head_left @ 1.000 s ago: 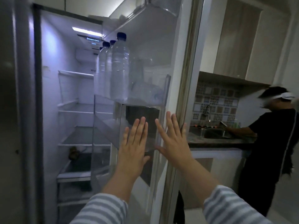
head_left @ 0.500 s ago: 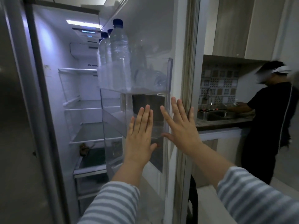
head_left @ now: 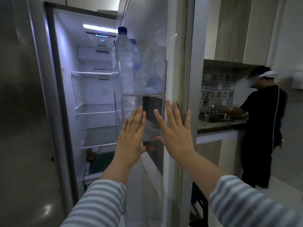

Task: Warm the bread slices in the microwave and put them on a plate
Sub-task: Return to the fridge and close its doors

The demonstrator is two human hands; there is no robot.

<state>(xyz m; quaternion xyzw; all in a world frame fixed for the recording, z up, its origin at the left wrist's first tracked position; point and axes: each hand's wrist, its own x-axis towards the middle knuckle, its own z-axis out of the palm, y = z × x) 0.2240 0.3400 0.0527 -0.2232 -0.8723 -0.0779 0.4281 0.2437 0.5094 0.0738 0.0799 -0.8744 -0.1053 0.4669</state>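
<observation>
I face an open fridge with lit white shelves (head_left: 96,112). Its door (head_left: 172,79) stands edge-on in front of me. My left hand (head_left: 131,138) lies flat with fingers spread against the clear door bin (head_left: 131,102). My right hand (head_left: 173,131) is also flat and spread, on the door's inner edge. Neither hand holds anything. No bread, microwave or plate is in view.
Water bottles (head_left: 125,63) stand in the upper door bin. A closed steel fridge door (head_left: 21,112) fills the left. At the right, a person in black (head_left: 262,128) stands at a sink (head_left: 218,117) on a dark counter, under wall cabinets.
The fridge door has swung further toward closed, hiding more of the interior. Both flat hands stayed on it and moved with it; the view shifted right.
</observation>
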